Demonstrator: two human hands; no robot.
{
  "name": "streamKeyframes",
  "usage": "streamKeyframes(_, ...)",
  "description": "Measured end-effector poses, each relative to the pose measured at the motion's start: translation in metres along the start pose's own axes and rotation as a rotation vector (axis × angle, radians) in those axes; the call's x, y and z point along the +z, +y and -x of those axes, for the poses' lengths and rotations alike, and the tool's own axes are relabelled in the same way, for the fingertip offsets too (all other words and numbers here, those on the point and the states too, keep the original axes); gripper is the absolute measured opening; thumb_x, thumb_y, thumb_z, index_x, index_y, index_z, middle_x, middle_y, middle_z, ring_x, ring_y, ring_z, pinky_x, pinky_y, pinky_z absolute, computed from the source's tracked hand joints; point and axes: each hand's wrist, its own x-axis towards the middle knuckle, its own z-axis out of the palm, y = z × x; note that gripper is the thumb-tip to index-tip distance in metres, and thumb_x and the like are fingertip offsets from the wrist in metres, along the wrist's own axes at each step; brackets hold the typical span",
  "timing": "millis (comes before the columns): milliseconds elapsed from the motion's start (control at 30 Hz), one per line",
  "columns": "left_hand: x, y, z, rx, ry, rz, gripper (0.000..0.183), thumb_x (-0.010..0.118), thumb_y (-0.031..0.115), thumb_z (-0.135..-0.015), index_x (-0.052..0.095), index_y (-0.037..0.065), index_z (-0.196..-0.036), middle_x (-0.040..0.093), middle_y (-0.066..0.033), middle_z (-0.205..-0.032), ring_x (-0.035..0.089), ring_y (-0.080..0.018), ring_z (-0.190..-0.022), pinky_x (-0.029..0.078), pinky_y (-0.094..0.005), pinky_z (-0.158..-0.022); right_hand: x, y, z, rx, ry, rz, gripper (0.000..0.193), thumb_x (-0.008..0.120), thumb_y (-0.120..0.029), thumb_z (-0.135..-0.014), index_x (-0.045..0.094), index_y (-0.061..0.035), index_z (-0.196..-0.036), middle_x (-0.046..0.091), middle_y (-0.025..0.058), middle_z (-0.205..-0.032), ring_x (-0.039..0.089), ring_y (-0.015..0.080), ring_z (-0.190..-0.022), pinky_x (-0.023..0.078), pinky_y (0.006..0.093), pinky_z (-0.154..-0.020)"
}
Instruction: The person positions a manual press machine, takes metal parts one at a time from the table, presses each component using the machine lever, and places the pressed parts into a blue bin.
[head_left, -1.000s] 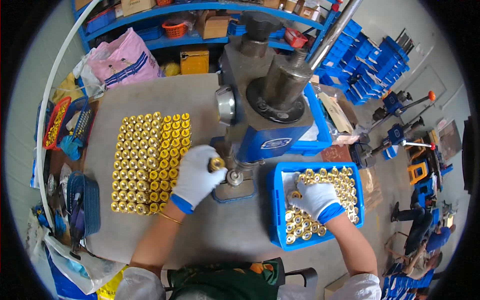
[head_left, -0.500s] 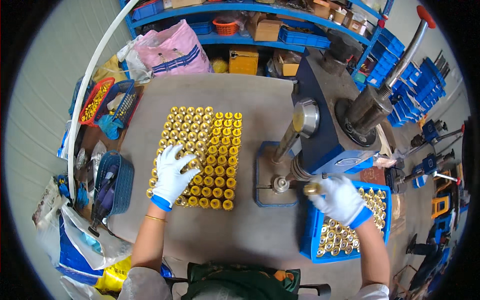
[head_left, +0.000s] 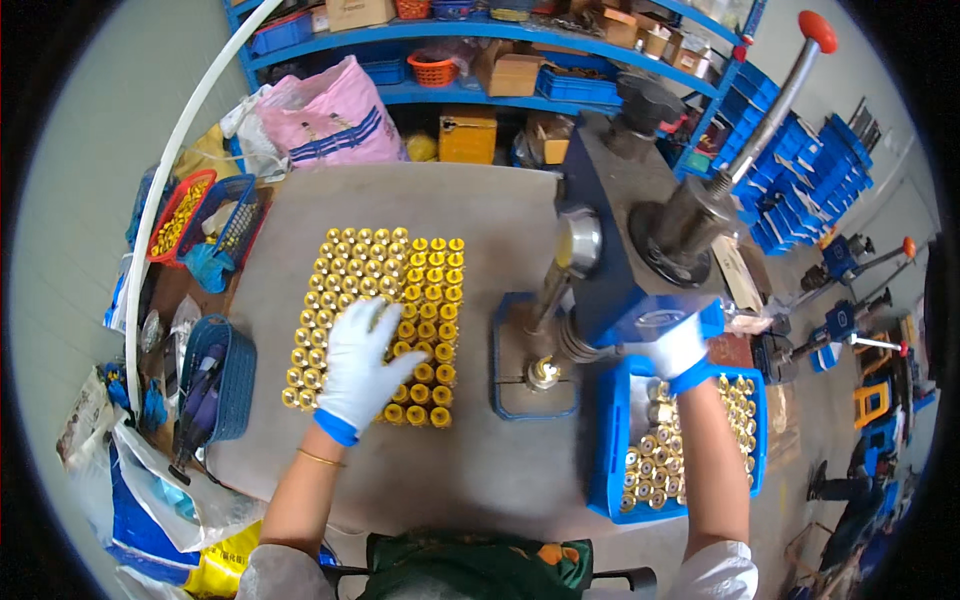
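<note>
Rows of brass fittings [head_left: 352, 268] stand upright on the grey worktable. My left hand [head_left: 362, 362], in a white glove, is over their near part, thumb and fingers apart, hiding some of them. Beside these rows, a second block of brass fittings [head_left: 434, 305] shows hollow tops at its near end. On the base of the blue hand press [head_left: 640, 215], a small brass-coloured part [head_left: 542, 373] sits on the round fixture. My right hand [head_left: 676, 352], gloved and blurred, is by the press head above the blue crate [head_left: 604, 470] of brass fittings; its fingers cannot be made out.
The press lever [head_left: 775, 105] with its red knob slants up to the right. Plastic baskets [head_left: 222, 385] stand along the table's left side. A pink sack [head_left: 330, 120] and blue shelving [head_left: 440, 92] are behind. Stacked blue crates [head_left: 800, 185] and further presses [head_left: 845, 320] stand at right.
My right hand has moved up from the crate's edge toward the press head. The brass fitting it held is no longer visible there. Brass colour now shows on the fixture. My left hand has shifted rightward.
</note>
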Motion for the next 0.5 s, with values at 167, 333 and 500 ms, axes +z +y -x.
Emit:
streamKeyframes(167,0.065,0.093,-0.021,0.201,-0.123,0.436,0.058,0.08,0.037,-0.074,0.063,0.004,-0.119,0.063,-0.0188,-0.117,0.058,-0.0373,-0.11,0.046,-0.0448,-0.097,-0.109,-0.107,-0.053,-0.26,-0.118,-1.823,0.07,0.045,-0.051,-0.101,0.04,0.0092,-0.137,0.052,0.0266,-0.134,0.053,0.0396,-0.119,0.038,0.0492,-0.108)
streamKeyframes(333,0.11,0.112,-0.024,0.157,-0.16,0.455,0.044,0.08,0.033,-0.074,0.068,0.008,-0.108,0.069,-0.0128,-0.099,0.064,-0.0328,-0.094,0.049,-0.0452,-0.085,-0.167,-0.109,0.094,-0.219,-0.027,-0.745,0.069,0.052,-0.046,-0.097,0.038,0.0009,-0.146,0.047,0.0199,-0.145,0.044,0.0363,-0.134,0.03,0.0441,-0.115)
streamKeyframes(500,0.113,0.112,-0.022,0.067,-0.176,0.676,0.037,0.08,0.033,-0.072,0.072,0.008,-0.098,0.07,-0.0132,-0.102,0.064,-0.0326,-0.099,0.049,-0.0443,-0.09,-0.109,-0.099,0.144,0.089,-0.062,0.286,0.079,0.066,-0.029,-0.085,0.034,0.0087,-0.147,0.049,0.0277,-0.141,0.052,0.0408,-0.124,0.038,0.0451,-0.109)
